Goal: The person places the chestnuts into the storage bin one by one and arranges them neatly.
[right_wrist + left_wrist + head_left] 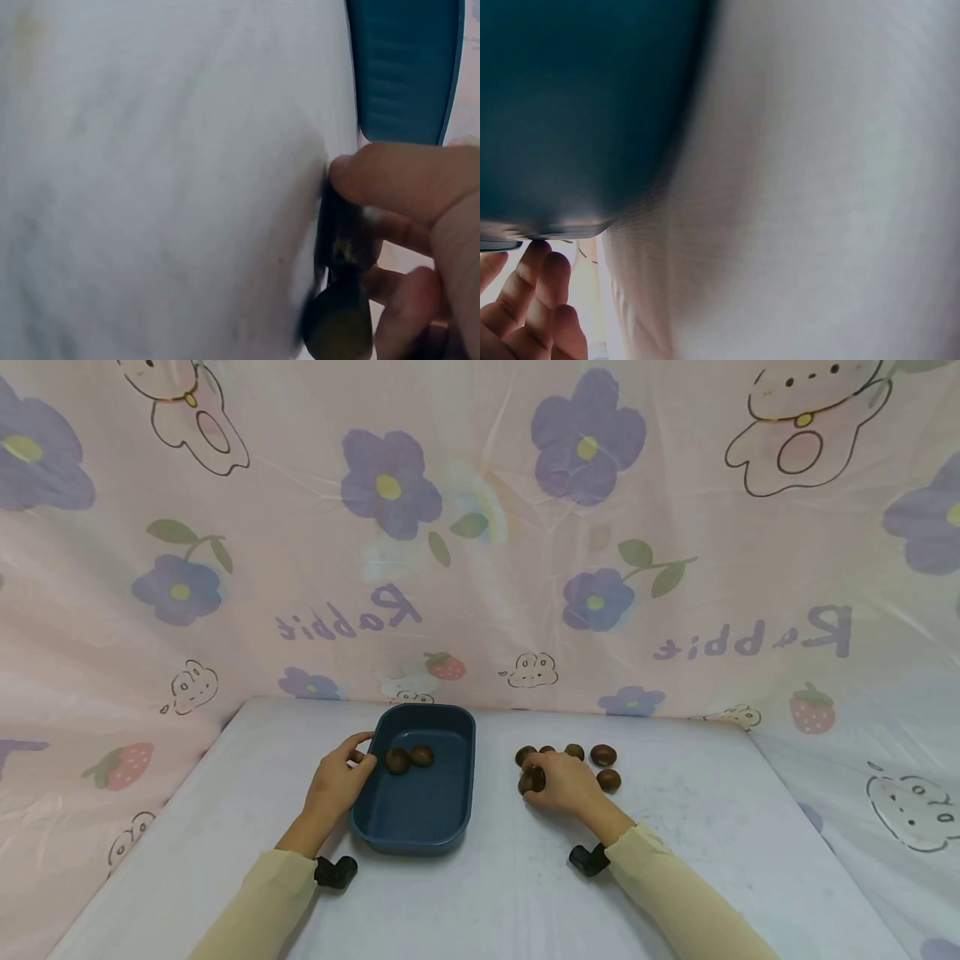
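A dark blue rectangular tray (415,818) stands left of centre in the head view, with two brown chestnuts (422,755) inside. My left hand (337,783) is at its left side, thumb and fingertips touching the rim. In the left wrist view, loosely bent fingers (553,279) reach the tray wall (577,135). My right hand (564,783) pinches a chestnut (532,780) between thumb and fingers, low over the table. More chestnuts (603,755) lie around and behind that hand, some partly hidden by it. The right wrist view shows a dark chestnut (349,232) under the thumb.
The white-covered table (510,893) ends at a hanging curtain (480,568) printed with flowers and rabbits. A bare strip of tabletop separates the tray from the chestnuts. Each wrist carries a small black camera (588,860).
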A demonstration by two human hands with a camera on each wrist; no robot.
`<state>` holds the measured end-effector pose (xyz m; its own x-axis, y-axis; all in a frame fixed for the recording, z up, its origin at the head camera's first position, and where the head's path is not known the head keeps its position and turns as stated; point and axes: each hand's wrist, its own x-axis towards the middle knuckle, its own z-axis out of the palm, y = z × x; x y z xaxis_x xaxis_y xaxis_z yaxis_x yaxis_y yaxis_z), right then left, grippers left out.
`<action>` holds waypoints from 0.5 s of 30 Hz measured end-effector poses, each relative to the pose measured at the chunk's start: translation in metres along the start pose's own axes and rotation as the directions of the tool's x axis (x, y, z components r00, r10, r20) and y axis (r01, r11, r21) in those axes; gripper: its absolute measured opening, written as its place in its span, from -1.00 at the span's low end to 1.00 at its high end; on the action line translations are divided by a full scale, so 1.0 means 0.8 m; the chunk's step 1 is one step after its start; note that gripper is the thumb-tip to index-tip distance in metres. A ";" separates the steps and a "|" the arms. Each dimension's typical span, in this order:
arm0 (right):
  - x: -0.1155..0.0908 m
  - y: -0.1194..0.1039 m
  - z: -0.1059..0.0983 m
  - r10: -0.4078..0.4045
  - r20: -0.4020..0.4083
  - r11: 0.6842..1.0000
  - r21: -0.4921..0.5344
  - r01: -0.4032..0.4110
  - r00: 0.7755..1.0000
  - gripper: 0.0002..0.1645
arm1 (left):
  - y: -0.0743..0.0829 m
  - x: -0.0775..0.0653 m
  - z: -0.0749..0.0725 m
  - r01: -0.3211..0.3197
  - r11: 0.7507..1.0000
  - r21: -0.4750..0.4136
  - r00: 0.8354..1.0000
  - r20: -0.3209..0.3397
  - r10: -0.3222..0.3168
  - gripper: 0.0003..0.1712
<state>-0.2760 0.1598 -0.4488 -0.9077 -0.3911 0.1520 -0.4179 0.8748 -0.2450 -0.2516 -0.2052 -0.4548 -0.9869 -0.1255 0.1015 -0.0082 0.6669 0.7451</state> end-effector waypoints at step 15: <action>0.008 -0.016 -0.012 -0.009 -0.001 0.987 0.161 0.009 1.000 -0.57 | 0.002 -0.001 -0.001 -0.006 1.000 0.016 1.000 -0.006 0.006 -0.47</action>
<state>-0.2760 0.1493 -0.4352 -0.9038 -0.3989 0.1551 -0.4269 0.8137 -0.3945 -0.2505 -0.2048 -0.4530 -0.9859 -0.1260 0.1102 -0.0049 0.6795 0.7336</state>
